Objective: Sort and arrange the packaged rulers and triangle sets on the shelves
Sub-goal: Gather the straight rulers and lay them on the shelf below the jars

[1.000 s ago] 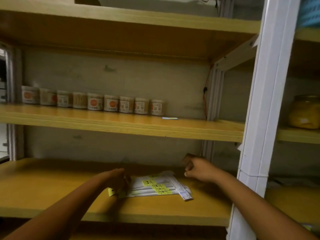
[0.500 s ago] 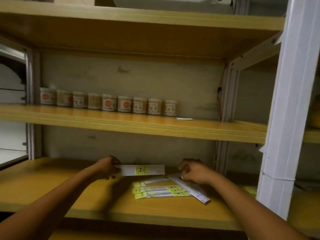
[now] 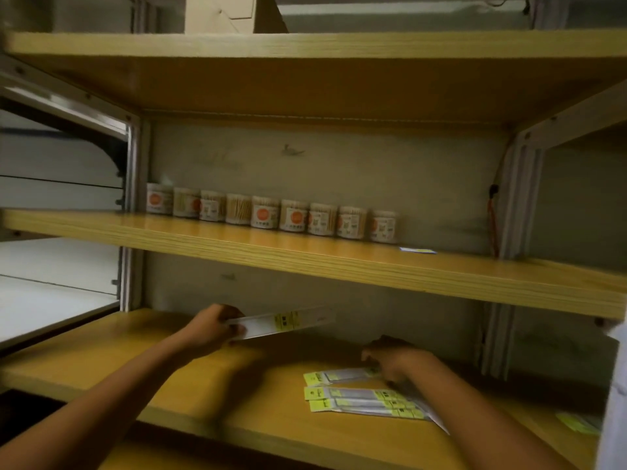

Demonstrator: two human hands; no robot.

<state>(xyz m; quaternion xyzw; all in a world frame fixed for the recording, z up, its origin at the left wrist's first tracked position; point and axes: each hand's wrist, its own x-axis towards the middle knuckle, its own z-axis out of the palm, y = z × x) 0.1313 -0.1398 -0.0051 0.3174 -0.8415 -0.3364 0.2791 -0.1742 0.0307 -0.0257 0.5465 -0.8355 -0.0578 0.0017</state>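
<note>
My left hand [image 3: 209,329] grips one end of a packaged ruler [image 3: 288,322], a clear sleeve with a yellow label, and holds it in the air above the lower shelf [image 3: 190,385], near the back wall. A pile of packaged rulers [image 3: 359,400] with yellow tags lies flat on the same shelf to the right. My right hand [image 3: 393,359] rests on the pile's far end with its fingers curled down onto the top pack; whether it pinches the pack is blurred.
A row of several toothpick jars [image 3: 271,213] stands at the back of the middle shelf [image 3: 305,256], with a small flat pack [image 3: 418,250] to their right. A white upright post [image 3: 610,401] is at the right edge. Another yellow-tagged pack [image 3: 578,423] lies at far right.
My left hand has lifted one packaged ruler off the pile and carried it up and to the left. My right hand stays on the pile. The camera has turned left.
</note>
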